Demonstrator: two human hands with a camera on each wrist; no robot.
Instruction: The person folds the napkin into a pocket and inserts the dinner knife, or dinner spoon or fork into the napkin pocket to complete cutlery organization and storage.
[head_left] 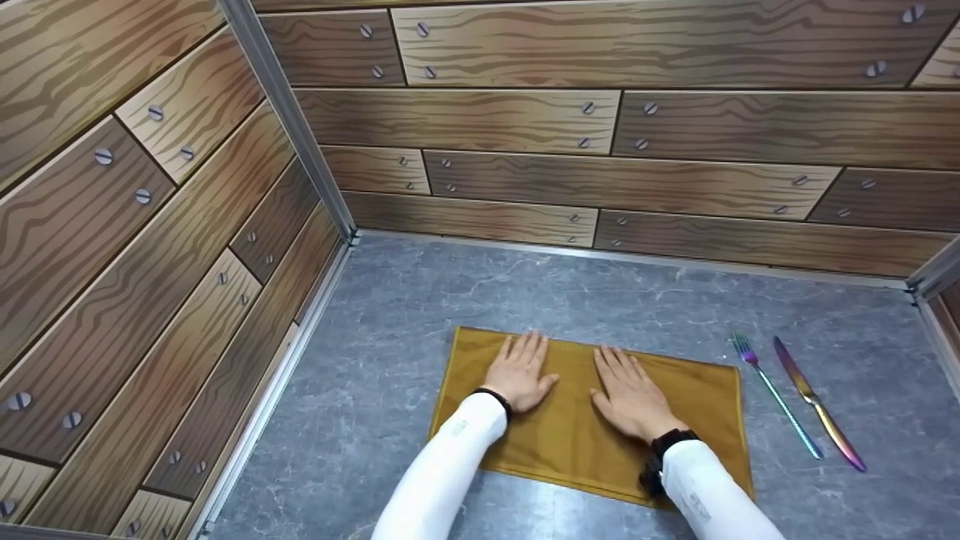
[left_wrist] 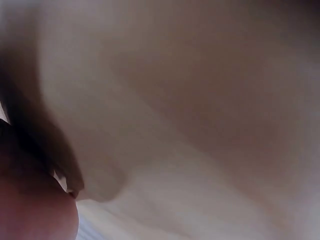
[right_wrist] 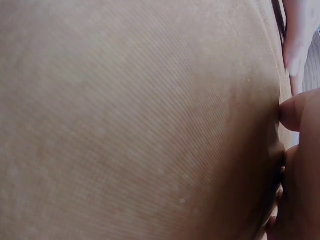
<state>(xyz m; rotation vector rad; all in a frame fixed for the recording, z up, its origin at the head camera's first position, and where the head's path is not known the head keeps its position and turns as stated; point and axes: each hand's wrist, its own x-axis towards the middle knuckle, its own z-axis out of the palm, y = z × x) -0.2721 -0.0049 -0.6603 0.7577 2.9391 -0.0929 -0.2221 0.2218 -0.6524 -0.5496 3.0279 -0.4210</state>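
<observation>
A mustard-yellow cloth, folded to a rectangle, lies flat on the grey marbled table. On its left half rests my left hand, palm down, fingers straight and reaching the far edge, thumb pointing inward. My right hand presses flat on the right half, fingers extended, its thumb toward the left hand. In the left wrist view the cloth fills most of the picture, blurred. The right wrist view shows the ribbed weave of the cloth close up, with fingers at the right edge.
Right of the cloth lie a shiny rainbow-coloured fork and a matching knife, side by side. Wood-plank-patterned panels stand along the back and left, with metal strips where they meet the grey tabletop.
</observation>
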